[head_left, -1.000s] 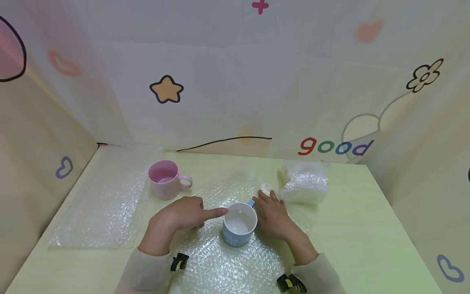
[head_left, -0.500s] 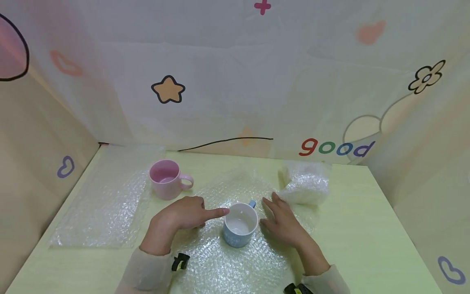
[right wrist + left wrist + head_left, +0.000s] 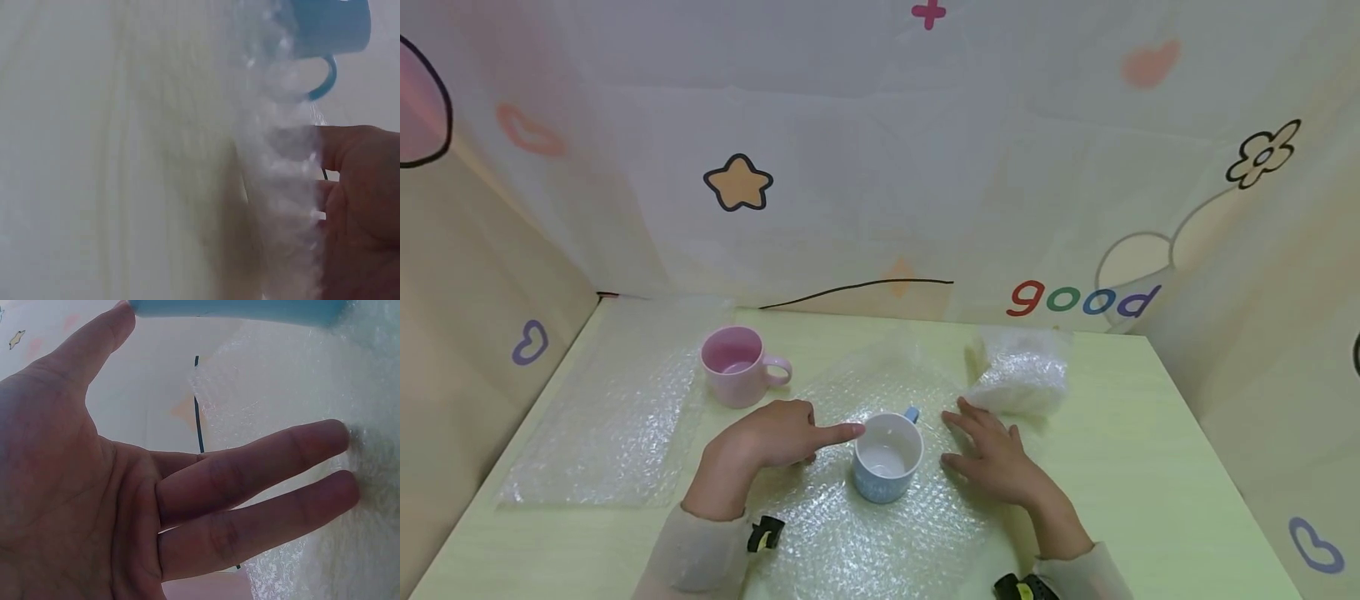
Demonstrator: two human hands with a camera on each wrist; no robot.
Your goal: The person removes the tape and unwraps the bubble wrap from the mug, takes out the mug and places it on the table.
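Note:
A light blue mug (image 3: 883, 483) with a white inside stands upright on a sheet of bubble wrap (image 3: 857, 554) in the middle of the table, its handle pointing to the back right. My left hand (image 3: 771, 437) has its thumb extended to the mug's left rim. In the left wrist view its other visible fingers (image 3: 281, 450) are straight, with tips down at the wrap. To the right of the mug, my right hand (image 3: 996, 458) lies with fingers spread over the wrap. A near strip of bubble wrap (image 3: 284, 200) partly covers those fingers in the right wrist view.
A pink mug (image 3: 741, 387) stands behind my left hand. Another bubble wrap sheet (image 3: 602, 425) lies flat along the table's left side. At the back right sits a bubble-wrapped bundle (image 3: 1026, 375), close beyond my right fingertips. Printed cloth (image 3: 880, 183) hangs around the table.
My right hand has moved right, away from the mug and its handle, and its fingers have spread. The left hand and the mug keep their places.

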